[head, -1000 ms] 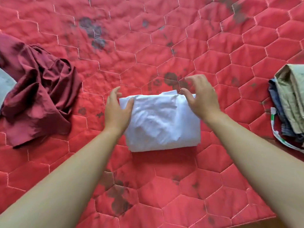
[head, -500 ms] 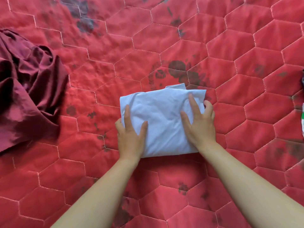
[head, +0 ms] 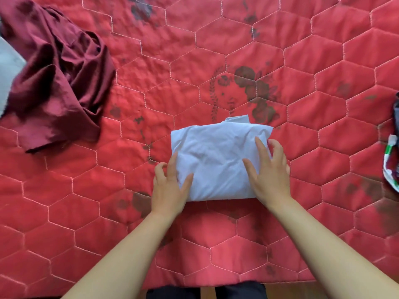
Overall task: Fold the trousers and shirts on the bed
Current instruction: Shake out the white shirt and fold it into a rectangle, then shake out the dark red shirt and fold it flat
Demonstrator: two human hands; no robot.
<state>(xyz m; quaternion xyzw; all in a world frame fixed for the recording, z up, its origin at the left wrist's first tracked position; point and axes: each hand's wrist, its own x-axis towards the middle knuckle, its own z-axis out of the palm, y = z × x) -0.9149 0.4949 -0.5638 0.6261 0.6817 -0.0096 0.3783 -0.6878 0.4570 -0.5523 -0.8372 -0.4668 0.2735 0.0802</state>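
A folded white garment point(head: 216, 160) lies as a compact rectangle on the red quilted bed point(head: 323, 83), with a small flap sticking out at its far edge. My left hand point(head: 168, 186) rests on its near left corner, thumb and forefinger on the cloth and the other fingers bent beside the edge. My right hand point(head: 269, 175) lies on its right side, thumb and forefinger flat on top and the outer fingers bent at the right edge. A crumpled maroon garment point(head: 56, 83) lies unfolded at the far left.
The edge of a clothes pile point(head: 393, 165) with a white, green and red strip shows at the right border. Something grey point(head: 8, 67) lies under the maroon garment at the left border. The bed's front edge point(head: 216, 284) runs just before my legs.
Both hands slid from the garment's far corners toward me, pressed it flat, and now sit at its sides with outer fingers bent. The view shifted left, so the right pile is nearly out of frame.
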